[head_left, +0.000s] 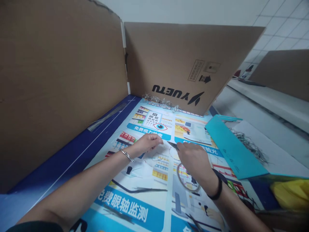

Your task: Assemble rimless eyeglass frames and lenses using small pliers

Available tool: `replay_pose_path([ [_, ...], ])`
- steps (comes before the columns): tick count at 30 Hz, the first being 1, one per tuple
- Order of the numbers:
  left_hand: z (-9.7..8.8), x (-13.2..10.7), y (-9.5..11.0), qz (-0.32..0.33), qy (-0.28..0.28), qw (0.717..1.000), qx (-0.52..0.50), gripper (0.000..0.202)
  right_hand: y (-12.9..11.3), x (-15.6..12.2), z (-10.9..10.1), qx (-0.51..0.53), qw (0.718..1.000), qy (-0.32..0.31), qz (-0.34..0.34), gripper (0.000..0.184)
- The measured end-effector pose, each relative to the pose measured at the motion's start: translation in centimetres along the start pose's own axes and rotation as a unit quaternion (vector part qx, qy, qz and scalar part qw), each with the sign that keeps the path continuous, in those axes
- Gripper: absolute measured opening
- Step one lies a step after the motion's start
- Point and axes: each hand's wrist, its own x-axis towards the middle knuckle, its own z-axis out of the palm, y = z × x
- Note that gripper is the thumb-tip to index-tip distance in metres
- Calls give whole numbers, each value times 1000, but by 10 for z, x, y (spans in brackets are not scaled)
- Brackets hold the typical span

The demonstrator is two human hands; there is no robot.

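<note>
My left hand (151, 142) is closed in a pinch above the printed sheet; what its fingertips hold is too fine to make out. A faint thin loop of wire or thread shows just below it. In my right hand (193, 158) is a slim dark pointed tool (173, 145), its tip directed at the left fingertips with a small gap between. The tool's other end is hidden in the fist. Under the right wrist lies a round ring-shaped coil (180, 176). Closer to me, a bundle of thin dark strands (151, 190) rests on the sheet.
Cardboard panels (169, 58) stand at the left and back. Clear small pieces (160, 100) lie along the back panel. At right is a teal box (227, 151) with tangled wire-like strands (251, 145), near a yellow item (292, 195). A dark thin tool (195, 222) lies at the front.
</note>
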Motion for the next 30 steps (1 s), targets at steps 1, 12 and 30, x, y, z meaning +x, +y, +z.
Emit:
replay_pose_path([
  [1,0,0,1,1,-5,1000,-1,27,1,0,0,11,1000,-5,-3,16],
  [12,0,-4,6,62,-32,989,129,19,23,2,-9,322,940,-110,6,17],
  [30,8,-6,10,43,15,998,51,30,7,-2,-1,278,960,-21,21,17],
])
